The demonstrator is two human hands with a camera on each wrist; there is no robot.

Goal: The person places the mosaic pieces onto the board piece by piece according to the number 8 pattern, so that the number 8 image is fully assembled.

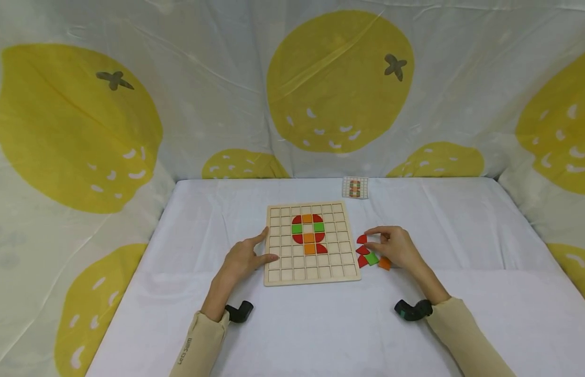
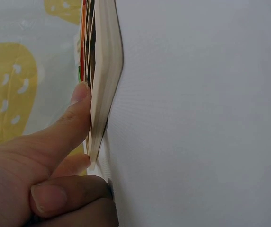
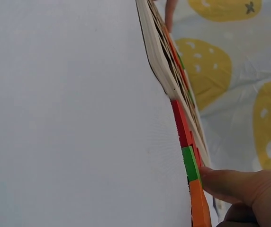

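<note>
The square wooden grid board [image 1: 283, 272] lies flat on the white table, with red rounded tiles, orange squares and green squares set in a ring and a short tail below it. At its left edge, my left hand [image 1: 242, 260] touches it: the thumb reaches over the top face, the index finger rests at the side, and the other fingers are bent. Right of the board, my right hand [image 1: 399, 248] pinches a red rounded tile [image 1: 361, 239] between thumb and index finger. Close by lie more red tiles [image 1: 363, 250], a green tile [image 1: 371, 258] and an orange tile [image 1: 384, 263].
Behind the board lies a small pattern card [image 1: 355, 187] printed with a similar coloured figure on a grid. A lemon-printed cloth [image 1: 217, 104] hangs behind the table and along both sides. Black wrist-worn devices [image 1: 413, 310] sit at both sleeve cuffs.
</note>
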